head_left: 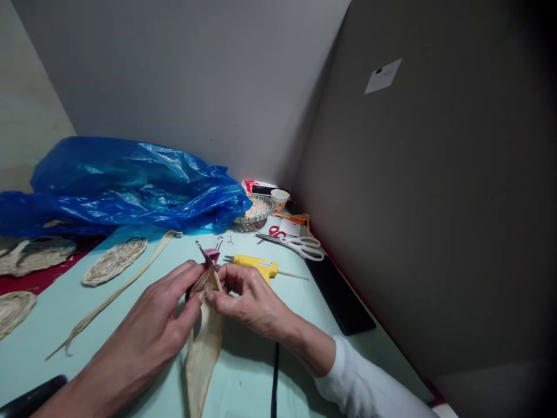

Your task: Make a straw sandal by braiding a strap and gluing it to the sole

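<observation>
A pale dried-leaf strip [204, 354] hangs toward the front edge from a small bundle of folded strips. My left hand [167, 310] pinches the bundle from the left, fingers closed on it. From the right, my right hand [250, 296] grips the top of the strip between thumb and fingers. A pink binder clip [212, 255] with metal handles sits on the bundle's far end, just beyond my fingertips. Just behind my right hand lies a yellow glue gun [256, 265] with a glue stick in its back. My fingers partly hide the bundle.
A blue plastic bag [139, 186] spreads along the back left. Woven ovals [115, 261] and a twisted strip [126, 284] lie at the left. White-handled scissors [300, 245], a woven basket [256, 210], a paper cup [279, 199] and a black phone [339, 293] are at the right.
</observation>
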Motion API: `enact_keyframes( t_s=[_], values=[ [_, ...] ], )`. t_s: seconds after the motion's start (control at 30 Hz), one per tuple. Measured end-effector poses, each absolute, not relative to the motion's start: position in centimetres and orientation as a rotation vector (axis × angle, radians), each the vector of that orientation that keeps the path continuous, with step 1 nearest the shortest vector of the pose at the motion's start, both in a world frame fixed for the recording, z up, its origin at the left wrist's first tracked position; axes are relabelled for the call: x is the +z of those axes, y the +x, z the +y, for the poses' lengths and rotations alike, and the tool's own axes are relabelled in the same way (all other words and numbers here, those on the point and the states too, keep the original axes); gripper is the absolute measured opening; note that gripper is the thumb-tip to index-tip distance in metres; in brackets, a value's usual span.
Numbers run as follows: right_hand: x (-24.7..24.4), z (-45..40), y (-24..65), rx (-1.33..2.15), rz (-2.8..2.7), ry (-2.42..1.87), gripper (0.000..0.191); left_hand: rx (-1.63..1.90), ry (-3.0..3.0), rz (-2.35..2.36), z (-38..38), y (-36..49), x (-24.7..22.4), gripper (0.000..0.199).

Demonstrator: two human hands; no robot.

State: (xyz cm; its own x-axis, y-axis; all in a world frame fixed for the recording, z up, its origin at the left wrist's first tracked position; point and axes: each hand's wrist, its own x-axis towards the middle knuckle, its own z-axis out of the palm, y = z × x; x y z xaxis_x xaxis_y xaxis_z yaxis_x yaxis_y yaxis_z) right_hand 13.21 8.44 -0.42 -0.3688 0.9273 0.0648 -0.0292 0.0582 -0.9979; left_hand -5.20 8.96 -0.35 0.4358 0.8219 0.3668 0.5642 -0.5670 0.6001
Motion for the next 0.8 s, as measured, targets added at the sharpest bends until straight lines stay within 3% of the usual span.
enact_keyframes(
  t_s=[0.27,0.4,0.63,0.8],
  values=[
    [-0.6,8.5,13.5,1.306,-1.590,-0.935,0.031,0.981,1.982,1.159,9.3,-5.6,-1.2,0.039],
    [-0.4,7.9,13.1,1.063,-1.626,-0.999,0.025,0.997,1.563,0.964,10.0,-5.1,-1.0,0.032],
    [-0.2,7.7,13.1,0.913,-1.655,-1.061,0.011,0.990,1.462,0.966,9.7,-4.6,0.5,0.033],
    [-0.4,7.9,13.0,0.987,-1.586,-1.056,0.025,0.941,1.494,0.952,9.5,-4.6,0.8,0.032]
  ],
)
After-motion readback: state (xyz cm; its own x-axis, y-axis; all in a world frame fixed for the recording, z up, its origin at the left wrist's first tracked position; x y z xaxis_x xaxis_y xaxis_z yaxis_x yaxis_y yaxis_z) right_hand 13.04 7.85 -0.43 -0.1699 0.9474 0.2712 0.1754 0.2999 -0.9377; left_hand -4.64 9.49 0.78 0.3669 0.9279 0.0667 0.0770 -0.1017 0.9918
